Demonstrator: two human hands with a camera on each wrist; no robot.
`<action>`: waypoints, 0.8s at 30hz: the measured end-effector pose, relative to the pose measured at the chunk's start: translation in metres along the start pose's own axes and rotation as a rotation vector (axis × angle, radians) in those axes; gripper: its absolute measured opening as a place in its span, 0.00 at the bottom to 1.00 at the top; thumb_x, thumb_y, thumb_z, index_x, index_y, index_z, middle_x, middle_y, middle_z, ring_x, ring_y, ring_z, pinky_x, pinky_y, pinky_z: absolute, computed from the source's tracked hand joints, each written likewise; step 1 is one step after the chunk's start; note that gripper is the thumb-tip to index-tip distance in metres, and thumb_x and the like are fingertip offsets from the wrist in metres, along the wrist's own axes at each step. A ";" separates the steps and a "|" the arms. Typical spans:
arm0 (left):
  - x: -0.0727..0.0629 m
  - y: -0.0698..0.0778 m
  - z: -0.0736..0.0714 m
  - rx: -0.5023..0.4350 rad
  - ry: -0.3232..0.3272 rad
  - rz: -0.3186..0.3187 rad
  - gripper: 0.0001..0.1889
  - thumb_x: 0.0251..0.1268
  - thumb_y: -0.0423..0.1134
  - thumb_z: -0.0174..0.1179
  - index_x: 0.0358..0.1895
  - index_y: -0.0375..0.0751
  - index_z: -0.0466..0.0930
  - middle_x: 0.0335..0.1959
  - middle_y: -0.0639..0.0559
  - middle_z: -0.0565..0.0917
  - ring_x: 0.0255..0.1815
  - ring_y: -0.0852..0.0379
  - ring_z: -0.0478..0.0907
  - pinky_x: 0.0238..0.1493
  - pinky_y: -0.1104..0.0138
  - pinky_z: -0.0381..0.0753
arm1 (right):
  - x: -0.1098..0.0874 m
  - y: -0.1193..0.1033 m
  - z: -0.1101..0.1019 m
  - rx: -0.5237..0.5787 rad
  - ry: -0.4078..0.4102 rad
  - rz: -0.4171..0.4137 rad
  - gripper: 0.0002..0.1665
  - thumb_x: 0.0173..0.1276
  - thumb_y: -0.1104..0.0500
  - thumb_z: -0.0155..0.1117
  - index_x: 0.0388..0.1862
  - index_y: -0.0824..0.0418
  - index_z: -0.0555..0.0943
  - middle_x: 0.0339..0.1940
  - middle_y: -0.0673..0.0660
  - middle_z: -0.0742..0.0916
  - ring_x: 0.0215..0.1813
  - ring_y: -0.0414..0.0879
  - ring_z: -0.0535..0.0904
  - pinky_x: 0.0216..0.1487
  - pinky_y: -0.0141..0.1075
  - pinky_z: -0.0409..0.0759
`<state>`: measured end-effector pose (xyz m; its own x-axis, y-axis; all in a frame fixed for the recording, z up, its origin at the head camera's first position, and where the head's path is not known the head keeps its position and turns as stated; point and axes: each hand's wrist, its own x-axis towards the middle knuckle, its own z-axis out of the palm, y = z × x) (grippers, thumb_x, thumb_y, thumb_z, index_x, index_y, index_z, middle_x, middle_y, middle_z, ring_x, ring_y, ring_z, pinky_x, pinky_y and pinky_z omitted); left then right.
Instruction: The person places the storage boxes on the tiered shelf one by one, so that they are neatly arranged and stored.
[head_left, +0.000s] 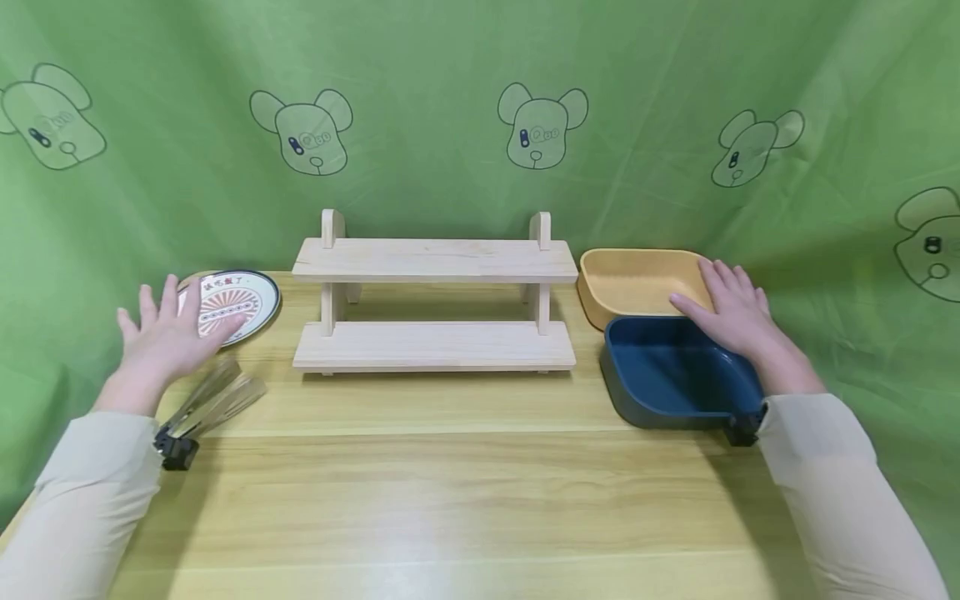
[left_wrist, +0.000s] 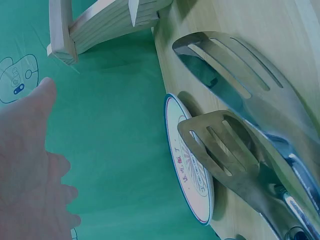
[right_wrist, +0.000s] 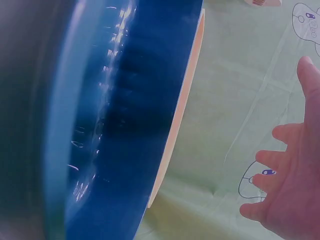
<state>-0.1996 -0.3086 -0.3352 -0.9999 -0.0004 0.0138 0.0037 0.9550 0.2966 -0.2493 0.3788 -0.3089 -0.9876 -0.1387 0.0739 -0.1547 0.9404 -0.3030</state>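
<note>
My left hand (head_left: pixel 168 337) is spread with straight fingers above the left side of the table, holding nothing. Behind it, partly covered, lies a round patterned plate (head_left: pixel 255 304) with a dark blue rim. Two slotted metal spatulas (left_wrist: pixel 235 75) lie close to my left wrist; their handles are mostly out of sight. On the other side my right hand (head_left: pixel 731 312) is also spread and holds nothing. It hovers over the yellow bin (head_left: pixel 630 279) and the dark blue bin (head_left: pixel 660 367); whether it touches either rim I cannot tell.
A two-tier wooden rack (head_left: pixel 435 346) stands at the middle back of the wooden table (head_left: pixel 450 500). Green curtain (head_left: pixel 427 125) with cartoon bear heads hangs behind and at both sides. Small black wrist mounts (head_left: pixel 178 452) sit at the cuffs.
</note>
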 end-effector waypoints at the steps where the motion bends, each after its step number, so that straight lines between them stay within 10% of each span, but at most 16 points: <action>1: 0.000 0.000 0.000 -0.001 -0.003 0.003 0.49 0.63 0.69 0.32 0.70 0.33 0.25 0.66 0.28 0.23 0.61 0.27 0.14 0.51 0.33 0.15 | -0.001 0.001 0.000 0.001 0.004 -0.001 0.49 0.69 0.36 0.43 0.74 0.60 0.35 0.71 0.74 0.45 0.69 0.68 0.28 0.59 0.69 0.28; 24: 0.003 0.009 0.018 0.008 -0.001 0.063 0.49 0.64 0.68 0.36 0.71 0.33 0.29 0.68 0.26 0.31 0.65 0.31 0.18 0.57 0.36 0.19 | -0.029 0.027 0.002 0.111 -0.001 -0.033 0.46 0.72 0.45 0.45 0.72 0.70 0.37 0.70 0.75 0.47 0.69 0.68 0.31 0.67 0.58 0.30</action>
<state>-0.2030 -0.2951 -0.3496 -0.9977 0.0605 0.0314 0.0670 0.9555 0.2874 -0.2251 0.4078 -0.3206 -0.9819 -0.1696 0.0842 -0.1892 0.8949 -0.4041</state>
